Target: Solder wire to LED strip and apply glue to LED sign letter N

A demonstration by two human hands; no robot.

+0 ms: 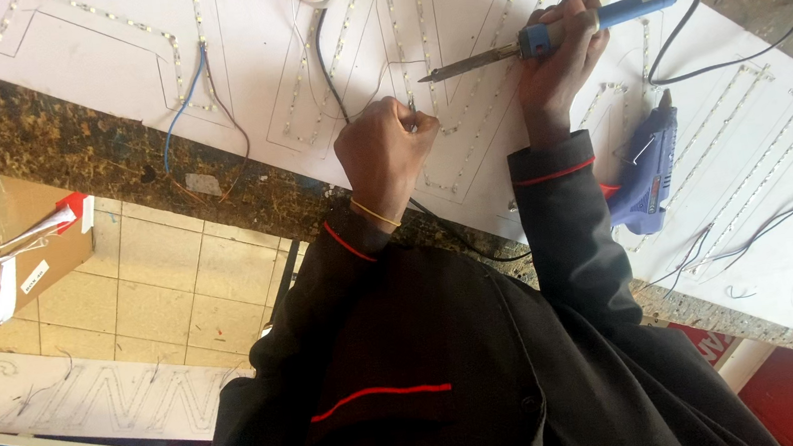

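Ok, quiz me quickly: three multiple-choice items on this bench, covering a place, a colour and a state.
1. The glue gun lies: A beside the right forearm; B on the floor; C in the left hand.
2. The soldering iron handle is: A red; B blue; C green.
3. The right hand is: A open flat; B empty; C closed on the soldering iron.
1 A, it rests on the white board by that sleeve; 2 B, its grip shows blue; 3 C, fingers wrap the handle.
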